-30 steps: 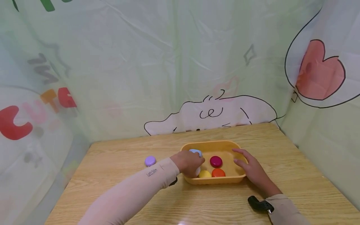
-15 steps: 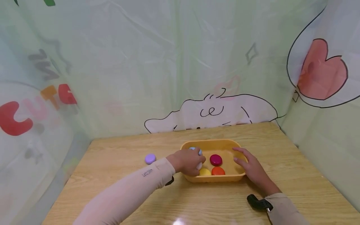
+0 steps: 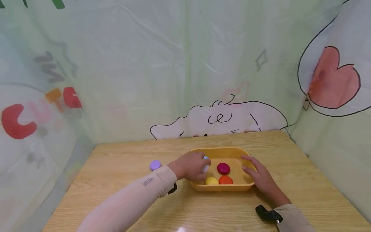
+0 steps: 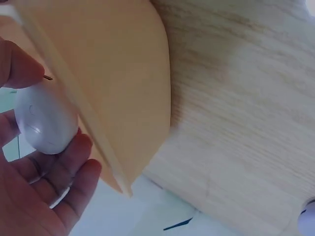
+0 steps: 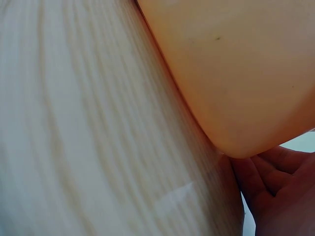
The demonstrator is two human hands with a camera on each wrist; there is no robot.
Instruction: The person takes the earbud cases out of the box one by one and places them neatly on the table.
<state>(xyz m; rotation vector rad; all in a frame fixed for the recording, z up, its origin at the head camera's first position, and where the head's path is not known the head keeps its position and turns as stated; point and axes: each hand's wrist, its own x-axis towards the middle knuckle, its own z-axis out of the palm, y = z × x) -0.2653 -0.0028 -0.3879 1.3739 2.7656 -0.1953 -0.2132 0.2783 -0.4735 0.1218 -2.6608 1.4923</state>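
Left hand (image 3: pixel 189 166) has eased slightly leftward, pinching the white piece (image 4: pixel 45 118); right hand (image 3: pixel 263 178) spreads loosely at the yellow tray (image 3: pixel 223 188), probably steadying it, though contact's honestly hard to tell.

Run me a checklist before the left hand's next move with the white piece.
1. Left hand's grip on the white piece: ok, pinched between thumb and fingers.
2. Tray set down on the table: ok.
3. Tray steadied by the right hand: cannot tell; it is at the right end, firmness not visible.
4. Magenta, yellow and orange pieces inside the tray: ok.
5. Purple piece inside too: not ok, it lies outside on the table.
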